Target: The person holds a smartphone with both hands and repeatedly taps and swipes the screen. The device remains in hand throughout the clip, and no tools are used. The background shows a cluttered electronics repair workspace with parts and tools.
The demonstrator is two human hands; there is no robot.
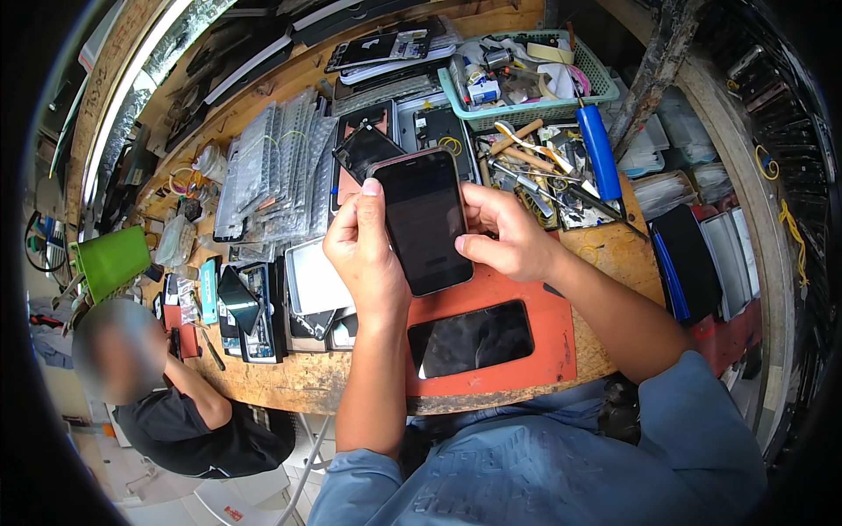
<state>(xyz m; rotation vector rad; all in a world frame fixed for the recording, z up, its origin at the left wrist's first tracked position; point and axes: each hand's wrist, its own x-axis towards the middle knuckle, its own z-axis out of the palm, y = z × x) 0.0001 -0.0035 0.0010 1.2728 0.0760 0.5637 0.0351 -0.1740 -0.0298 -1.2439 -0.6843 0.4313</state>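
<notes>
Black phone (428, 230) held over orange mat (553, 337); handwriting on wooden beam (105, 88).
Left grip (364, 245) closed on phone's left edge, right grip (511, 241) closed on its right; phone between.

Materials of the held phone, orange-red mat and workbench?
Held phone: probably glass front, glossy; dark face with faint reflections.
Orange-red mat: maybe rubber or silicone, fairly matte; dull, even colour.
Workbench: wood, worn; visible grain, scuffed edge.

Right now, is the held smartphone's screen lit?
No: the held smartphone shows a dark screen without visible glow. Whether it's powered, I cannot tell.
</notes>
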